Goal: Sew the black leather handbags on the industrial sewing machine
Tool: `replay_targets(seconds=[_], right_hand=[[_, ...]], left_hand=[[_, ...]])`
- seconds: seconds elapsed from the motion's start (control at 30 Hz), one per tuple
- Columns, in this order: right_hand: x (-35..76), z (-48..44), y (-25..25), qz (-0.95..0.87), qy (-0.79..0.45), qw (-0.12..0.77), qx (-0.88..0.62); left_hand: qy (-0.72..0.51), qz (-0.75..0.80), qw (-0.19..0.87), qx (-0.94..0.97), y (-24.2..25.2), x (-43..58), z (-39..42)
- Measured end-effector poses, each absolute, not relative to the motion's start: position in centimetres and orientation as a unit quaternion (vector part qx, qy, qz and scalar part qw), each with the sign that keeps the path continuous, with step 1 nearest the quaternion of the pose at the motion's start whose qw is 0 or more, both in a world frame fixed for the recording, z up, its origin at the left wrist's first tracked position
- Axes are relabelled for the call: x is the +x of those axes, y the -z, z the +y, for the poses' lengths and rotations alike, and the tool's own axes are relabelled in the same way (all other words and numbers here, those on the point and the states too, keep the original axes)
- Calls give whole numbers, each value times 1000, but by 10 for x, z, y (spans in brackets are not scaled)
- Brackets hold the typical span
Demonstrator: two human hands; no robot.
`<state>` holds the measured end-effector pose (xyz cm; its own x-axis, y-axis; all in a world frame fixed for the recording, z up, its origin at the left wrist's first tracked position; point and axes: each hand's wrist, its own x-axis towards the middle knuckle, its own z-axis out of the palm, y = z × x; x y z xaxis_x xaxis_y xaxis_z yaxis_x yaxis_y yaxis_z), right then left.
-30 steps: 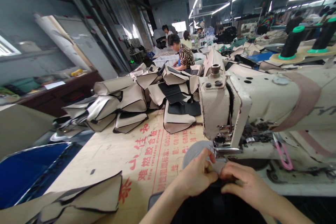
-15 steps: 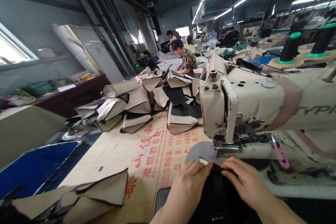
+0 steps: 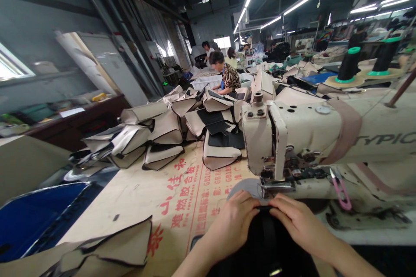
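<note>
A black bag (image 3: 268, 242) hangs below the sewing machine's needle area, its upper edge held between both hands. My left hand (image 3: 235, 220) grips that edge on the left, fingers closed over it. Close by on the right, my right hand (image 3: 294, 223) pinches the same edge. The fingertips are a short distance apart, just in front of the round grey plate (image 3: 245, 188). Above and to the right stands the cream sewing machine (image 3: 312, 130). Where the bag's edge meets the machine is partly hidden behind the fingers.
Beige pieces with black edging (image 3: 164, 127) are heaped across the plywood table (image 3: 130, 199). Another such piece (image 3: 123, 242) lies at front left, beside a blue-lined bin (image 3: 39, 216). Pink thread snips (image 3: 342, 194) rest against the machine. A co-worker (image 3: 225, 73) sits beyond the heap.
The view has shifted, so the background and machine sit further left. A pale patch beside my left fingertips no longer shows. Both hands keep hold of the black bag's edge.
</note>
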<state>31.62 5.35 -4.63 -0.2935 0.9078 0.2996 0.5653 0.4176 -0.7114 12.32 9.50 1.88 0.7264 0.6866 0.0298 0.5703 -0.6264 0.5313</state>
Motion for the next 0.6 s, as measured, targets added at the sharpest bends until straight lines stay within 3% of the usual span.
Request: replay_targets(seconds=[0.23,0.33,0.47,0.6], right_hand=[[317,59,51,-734,-251,391,-495],[319,66,46,-699,-307,410,-499],[313,67,46,-611,-416,433,-517],[283,61,59,-496,-473,487,-541]], left_hand=[[-85,318,354,875,-20,100,108],[-96,347,394,846,-8,99,114],[-133,440,332,824,10,112,124],[-119,434,294,843,6,126,149]])
